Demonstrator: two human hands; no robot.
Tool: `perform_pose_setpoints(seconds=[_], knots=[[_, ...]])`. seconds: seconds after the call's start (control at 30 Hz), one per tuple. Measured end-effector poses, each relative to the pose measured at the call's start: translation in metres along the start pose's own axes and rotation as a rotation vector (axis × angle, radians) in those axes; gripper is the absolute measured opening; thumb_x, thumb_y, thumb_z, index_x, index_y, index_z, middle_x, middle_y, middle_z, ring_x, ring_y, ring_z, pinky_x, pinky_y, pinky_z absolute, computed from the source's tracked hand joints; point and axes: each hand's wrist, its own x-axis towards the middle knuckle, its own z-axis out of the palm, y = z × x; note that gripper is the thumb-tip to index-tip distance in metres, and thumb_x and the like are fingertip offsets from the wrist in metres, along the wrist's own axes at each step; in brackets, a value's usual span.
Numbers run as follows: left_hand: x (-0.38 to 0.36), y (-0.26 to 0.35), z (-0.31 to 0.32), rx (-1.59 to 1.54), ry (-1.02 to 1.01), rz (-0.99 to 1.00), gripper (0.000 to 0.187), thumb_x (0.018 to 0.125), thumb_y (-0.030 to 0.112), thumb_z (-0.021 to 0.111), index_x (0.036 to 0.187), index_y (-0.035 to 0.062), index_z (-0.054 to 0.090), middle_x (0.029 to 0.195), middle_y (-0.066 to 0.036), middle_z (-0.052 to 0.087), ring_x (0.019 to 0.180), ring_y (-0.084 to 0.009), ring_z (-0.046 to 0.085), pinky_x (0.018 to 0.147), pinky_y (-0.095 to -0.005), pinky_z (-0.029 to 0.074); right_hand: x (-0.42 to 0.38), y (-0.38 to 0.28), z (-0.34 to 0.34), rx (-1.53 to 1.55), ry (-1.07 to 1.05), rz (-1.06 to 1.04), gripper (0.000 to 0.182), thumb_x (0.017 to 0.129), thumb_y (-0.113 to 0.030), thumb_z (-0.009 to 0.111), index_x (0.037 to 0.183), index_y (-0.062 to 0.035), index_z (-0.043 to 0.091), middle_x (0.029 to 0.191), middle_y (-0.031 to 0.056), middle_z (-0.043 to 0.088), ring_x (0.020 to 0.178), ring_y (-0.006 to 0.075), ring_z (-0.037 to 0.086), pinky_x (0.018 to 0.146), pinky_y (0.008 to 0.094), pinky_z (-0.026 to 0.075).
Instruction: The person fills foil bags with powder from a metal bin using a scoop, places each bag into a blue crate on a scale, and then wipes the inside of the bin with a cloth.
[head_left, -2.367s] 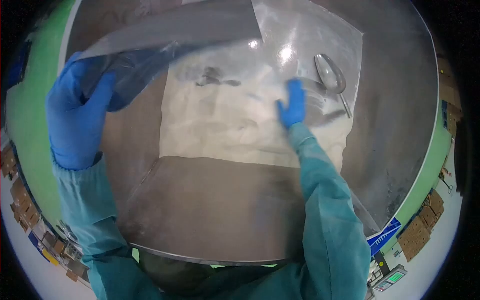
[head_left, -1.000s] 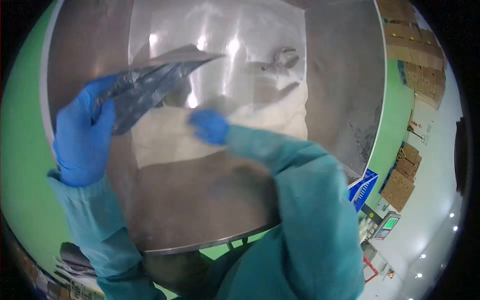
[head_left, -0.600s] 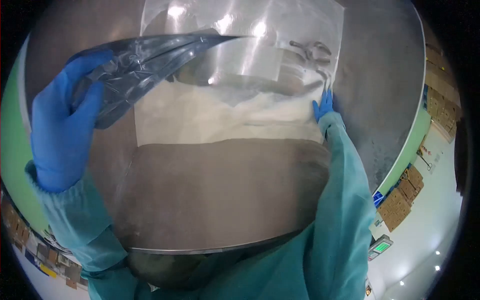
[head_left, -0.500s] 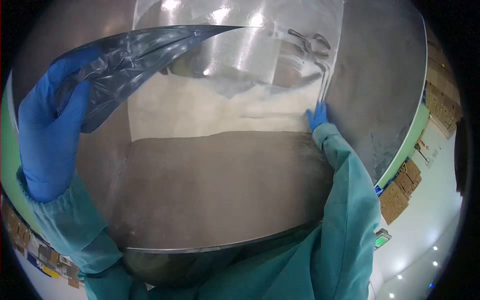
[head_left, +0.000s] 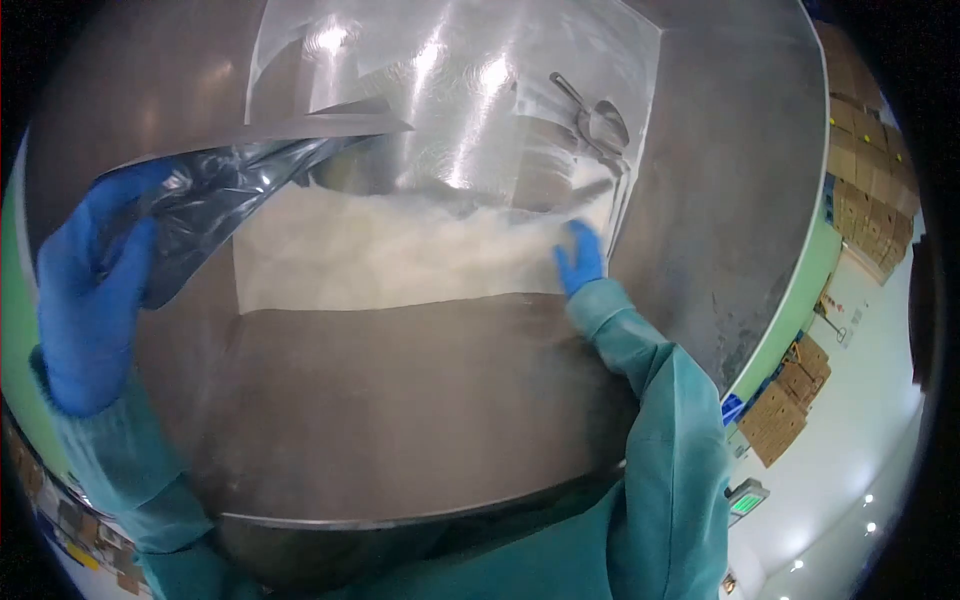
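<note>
My left hand (head_left: 95,290), in a blue glove, is closed on the edge of a shiny grey plastic bag (head_left: 215,195) at the left of the metal bin. White powder (head_left: 380,250) lies in a broad band across the bin. Over the right end of the powder is my right hand (head_left: 582,258), also in a blue glove, with its fingers apart and nothing held. Whether it touches the powder I cannot tell. A metal scoop (head_left: 605,127) rests beyond it at the upper right, beside the powder.
The bin's near rim (head_left: 370,524) curves in front of my body, and its right wall (head_left: 730,190) rises beyond my right arm. Cardboard boxes (head_left: 785,410) and a green-lit sign (head_left: 746,502) stand outside on the right.
My right hand has moved left, away from the side wall and over the powder. My left hand still holds the bag, whose raised edge has sunk and folded. The view has shifted slightly.
</note>
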Motion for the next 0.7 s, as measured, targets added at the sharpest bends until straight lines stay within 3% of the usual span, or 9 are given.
perform_pose_setpoints(seconds=[0.07,0.2,0.27,0.33,0.43,0.47,0.57,0.63,0.7], knots=[[-0.003,-0.001,0.0,0.11,0.053,0.007,0.028,0.086,-0.004,0.049,0.113,-0.0022,0.058,0.101,-0.007,0.063,0.086,-0.0091,0.059,0.074,-0.02,0.047,0.027,0.041,-0.029,0.043,0.104,0.166,0.072,0.075,-0.021,0.069,0.136,-0.0015,0.036,0.141,0.023,0.032,0.13,0.0373,0.03,0.107,0.043,0.026],[0.014,0.004,0.004,0.194,0.133,0.312,0.02,0.077,-0.001,0.064,0.097,-0.0045,0.065,0.096,-0.015,0.066,0.083,-0.0208,0.061,0.072,-0.0288,0.048,0.042,0.042,0.011,-0.165,0.011,-0.006,0.088,0.069,-0.027,0.072,0.14,-0.0021,0.028,0.147,0.0241,0.019,0.136,0.0405,0.017,0.111,0.0474,0.018],[0.002,-0.011,-0.005,0.11,0.239,0.128,0.023,0.075,0.001,0.067,0.097,-0.0043,0.065,0.098,-0.014,0.066,0.087,-0.021,0.061,0.075,-0.0287,0.048,0.038,0.027,0.026,-0.057,-0.052,-0.021,0.094,0.068,-0.039,0.072,0.141,-0.0027,0.025,0.147,0.0239,0.017,0.137,0.0414,0.016,0.11,0.0493,0.017],[0.004,-0.025,-0.001,0.228,0.16,0.11,0.023,0.075,0.001,0.067,0.097,-0.0044,0.065,0.098,-0.014,0.066,0.088,-0.0211,0.061,0.077,-0.0286,0.048,0.043,-0.02,0.054,0.169,-0.016,-0.182,0.096,0.066,-0.043,0.073,0.141,-0.004,0.026,0.147,0.0235,0.019,0.137,0.0416,0.016,0.11,0.0504,0.018],[0.014,-0.014,-0.019,0.439,0.105,0.173,0.022,0.076,0.002,0.068,0.097,-0.0045,0.065,0.099,-0.013,0.066,0.09,-0.0212,0.061,0.078,-0.0284,0.048,0.06,-0.125,0.079,0.173,-0.171,-0.293,0.091,0.068,-0.041,0.072,0.139,-0.0054,0.03,0.144,0.0243,0.024,0.136,0.041,0.018,0.11,0.0486,0.02],[0.02,-0.017,-0.006,0.223,0.074,0.356,0.022,0.077,0.005,0.069,0.096,-0.0047,0.065,0.097,-0.014,0.066,0.087,-0.0212,0.061,0.075,-0.0272,0.048,0.062,-0.161,0.093,0.284,-0.259,-0.303,0.089,0.068,-0.043,0.072,0.139,-0.0055,0.032,0.143,0.0242,0.026,0.136,0.0401,0.02,0.11,0.0474,0.02],[0.015,-0.023,-0.011,0.278,-0.012,0.161,0.025,0.083,0.004,0.061,0.107,-0.0029,0.061,0.105,-0.014,0.063,0.096,-0.0198,0.058,0.083,-0.0285,0.046,0.058,-0.255,0.107,0.666,-0.299,-0.463,0.08,0.076,-0.039,0.068,0.14,-0.0076,0.032,0.144,0.0225,0.028,0.134,0.0382,0.025,0.108,0.0487,0.02],[0.015,-0.027,-0.005,0.25,-0.037,-0.002,0.027,0.088,0.003,0.054,0.114,-0.001,0.058,0.113,-0.012,0.06,0.105,-0.0176,0.055,0.092,-0.029,0.042,0.059,-0.274,0.101,0.741,-0.342,-0.468,0.073,0.079,-0.035,0.065,0.139,-0.0068,0.035,0.14,0.0221,0.034,0.131,0.037,0.031,0.108,0.0448,0.025],[0.017,-0.026,0.001,0.299,-0.021,0.153,0.028,0.087,-0.001,0.051,0.114,-0.0013,0.058,0.1,-0.007,0.062,0.081,-0.0096,0.055,0.07,-0.0201,0.043,0.057,-0.271,0.068,0.641,-0.279,-0.406,0.056,0.082,-0.026,0.063,0.13,-0.0037,0.045,0.127,0.0211,0.049,0.119,0.0349,0.046,0.1,0.0398,0.036]])
